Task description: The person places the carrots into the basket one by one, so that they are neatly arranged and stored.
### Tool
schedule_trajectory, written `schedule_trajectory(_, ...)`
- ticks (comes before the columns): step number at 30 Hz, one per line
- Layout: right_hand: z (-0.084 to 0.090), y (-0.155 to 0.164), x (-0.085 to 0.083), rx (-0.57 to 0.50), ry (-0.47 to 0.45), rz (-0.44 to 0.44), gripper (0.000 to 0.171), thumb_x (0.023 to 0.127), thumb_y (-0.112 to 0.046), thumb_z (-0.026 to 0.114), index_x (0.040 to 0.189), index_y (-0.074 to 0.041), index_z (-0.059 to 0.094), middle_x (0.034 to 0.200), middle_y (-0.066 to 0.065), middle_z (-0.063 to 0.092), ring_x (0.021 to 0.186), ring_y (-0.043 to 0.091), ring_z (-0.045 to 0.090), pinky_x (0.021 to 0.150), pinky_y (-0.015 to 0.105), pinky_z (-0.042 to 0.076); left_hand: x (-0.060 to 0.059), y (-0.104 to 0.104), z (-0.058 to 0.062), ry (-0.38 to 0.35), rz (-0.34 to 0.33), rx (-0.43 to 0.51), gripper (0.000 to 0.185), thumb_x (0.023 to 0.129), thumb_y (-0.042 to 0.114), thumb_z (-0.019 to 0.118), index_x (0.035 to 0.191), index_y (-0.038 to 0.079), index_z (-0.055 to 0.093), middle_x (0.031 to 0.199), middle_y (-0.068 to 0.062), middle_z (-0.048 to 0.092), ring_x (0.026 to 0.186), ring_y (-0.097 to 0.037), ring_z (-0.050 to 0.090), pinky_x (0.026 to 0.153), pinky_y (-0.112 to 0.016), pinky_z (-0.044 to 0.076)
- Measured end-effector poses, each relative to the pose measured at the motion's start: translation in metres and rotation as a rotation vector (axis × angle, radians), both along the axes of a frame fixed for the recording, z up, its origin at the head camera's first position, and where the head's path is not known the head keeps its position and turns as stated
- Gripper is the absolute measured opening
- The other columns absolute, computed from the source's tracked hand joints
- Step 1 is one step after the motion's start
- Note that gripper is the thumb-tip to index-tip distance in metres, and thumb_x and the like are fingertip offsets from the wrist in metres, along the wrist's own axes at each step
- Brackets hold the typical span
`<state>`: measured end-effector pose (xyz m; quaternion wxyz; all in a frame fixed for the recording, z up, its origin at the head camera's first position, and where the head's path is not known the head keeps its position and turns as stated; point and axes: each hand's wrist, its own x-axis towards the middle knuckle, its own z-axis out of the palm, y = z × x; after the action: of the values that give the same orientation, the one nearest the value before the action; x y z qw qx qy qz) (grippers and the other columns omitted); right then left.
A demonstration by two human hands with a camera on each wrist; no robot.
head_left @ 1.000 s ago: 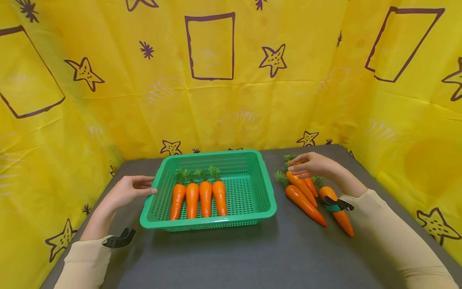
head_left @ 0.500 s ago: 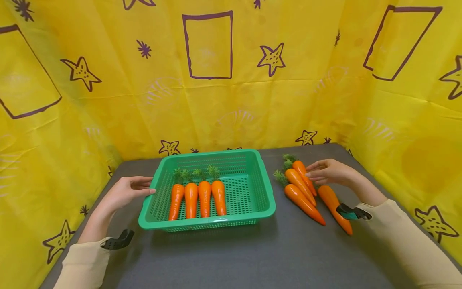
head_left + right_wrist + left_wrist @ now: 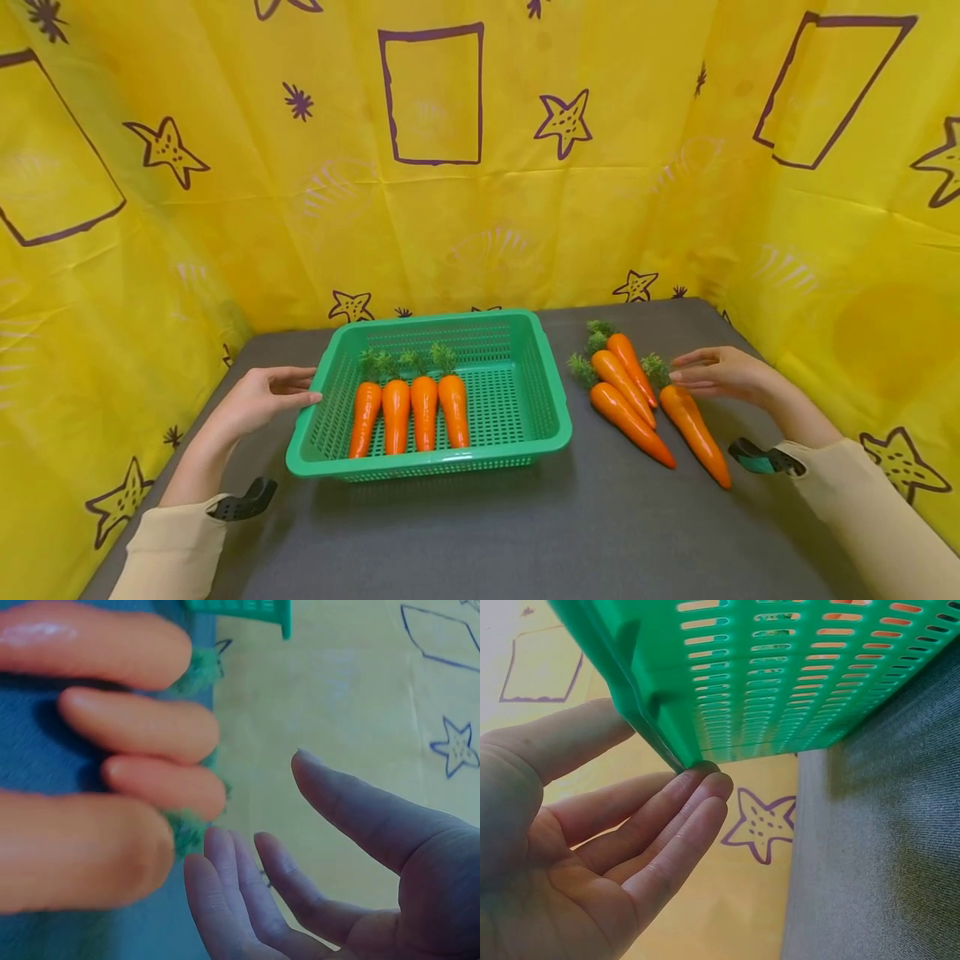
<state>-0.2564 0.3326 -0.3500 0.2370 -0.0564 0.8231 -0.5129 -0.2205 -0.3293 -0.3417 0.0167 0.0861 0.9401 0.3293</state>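
A green plastic basket (image 3: pixel 551 392) stands on the dark table with several orange carrots (image 3: pixel 397 417) side by side in it, leafy tops toward the back. My left hand (image 3: pixel 258 404) is at the basket's left edge, pinching the rim; in the left wrist view, the left hand's fingertips (image 3: pixel 712 784) touch the rim while the thumb tip is hidden behind it. To the basket's right, more carrots lie on the table. My right hand (image 3: pixel 738 379) hovers near the leafy top of the rightmost carrot (image 3: pixel 696 437), fingers apart from the thumb and holding nothing.
Three carrots (image 3: pixel 633 425) lie close together between the basket and the rightmost carrot. A yellow patterned cloth (image 3: pixel 480 217) hangs around the back and sides of the grey table (image 3: pixel 480 533).
My right hand has moved right and toward me, from over the clustered carrots to the rightmost one's leafy top. The left hand and basket stay in place.
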Motion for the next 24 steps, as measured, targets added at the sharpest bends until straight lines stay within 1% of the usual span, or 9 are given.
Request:
schedule_trajectory(3,-0.006,0.008,0.001,-0.008,-0.012,-0.013,0.067,0.096,-0.022,0.058,0.141,0.016,0.026,0.127,0.018,0.058,0.105,0.015,0.065,0.097,0.040,0.048,0.000,0.000,0.000,0.001,-0.003,0.006,0.064,0.085,0.043,0.069,0.133,0.003,0.054,0.118,-0.018,0.065,0.106,-0.033,0.063,0.089,-0.052,0.049)
schedule_trajectory(5,-0.011,0.014,0.002,-0.013,-0.022,-0.021,0.068,0.096,-0.022,0.058,0.141,0.016,0.026,0.124,0.012,0.060,0.104,0.013,0.065,0.097,0.040,0.049,0.000,0.000,-0.001,0.005,-0.005,0.006,0.064,0.085,0.042,0.069,0.133,0.003,0.055,0.118,-0.018,0.065,0.106,-0.033,0.063,0.089,-0.051,0.049)
schedule_trajectory(8,-0.018,0.021,0.004,-0.014,-0.036,-0.031,0.067,0.096,-0.022,0.058,0.141,0.016,0.026,0.119,0.002,0.060,0.101,0.011,0.066,0.095,0.038,0.050,-0.001,0.000,-0.001,0.013,-0.006,0.001,0.063,0.085,0.042,0.069,0.132,0.002,0.055,0.118,-0.019,0.065,0.105,-0.033,0.064,0.088,-0.050,0.050)
schedule_trajectory(11,-0.024,0.026,0.006,-0.027,-0.058,-0.030,0.067,0.096,-0.021,0.057,0.140,0.017,0.026,0.116,-0.002,0.060,0.099,0.009,0.066,0.093,0.036,0.051,-0.001,0.000,-0.002,0.016,-0.007,0.000,0.064,0.085,0.042,0.069,0.132,0.001,0.055,0.118,-0.019,0.065,0.105,-0.033,0.064,0.088,-0.050,0.051)
schedule_trajectory(16,-0.036,0.030,0.009,-0.045,-0.100,-0.032,0.064,0.096,-0.022,0.057,0.139,0.017,0.029,0.112,-0.005,0.062,0.097,0.006,0.065,0.092,0.035,0.052,0.000,-0.001,-0.001,0.009,0.000,0.002,0.063,0.085,0.042,0.069,0.132,0.002,0.055,0.118,-0.019,0.065,0.105,-0.033,0.064,0.088,-0.051,0.050)
schedule_trajectory(18,-0.039,0.031,0.010,-0.045,-0.111,-0.032,0.064,0.096,-0.022,0.056,0.139,0.017,0.029,0.112,-0.004,0.062,0.097,0.006,0.065,0.092,0.035,0.052,0.000,-0.001,-0.001,0.007,0.003,0.003,0.063,0.085,0.042,0.069,0.132,0.003,0.056,0.117,-0.018,0.066,0.105,-0.032,0.064,0.088,-0.051,0.050)
schedule_trajectory(24,-0.047,0.029,0.015,-0.012,-0.151,-0.076,0.068,0.094,-0.026,0.061,0.139,0.015,0.031,0.111,-0.001,0.062,0.096,0.008,0.066,0.090,0.035,0.053,0.000,-0.001,-0.001,0.012,-0.002,0.004,0.062,0.085,0.042,0.070,0.131,0.003,0.056,0.117,-0.018,0.066,0.104,-0.031,0.064,0.088,-0.050,0.050)
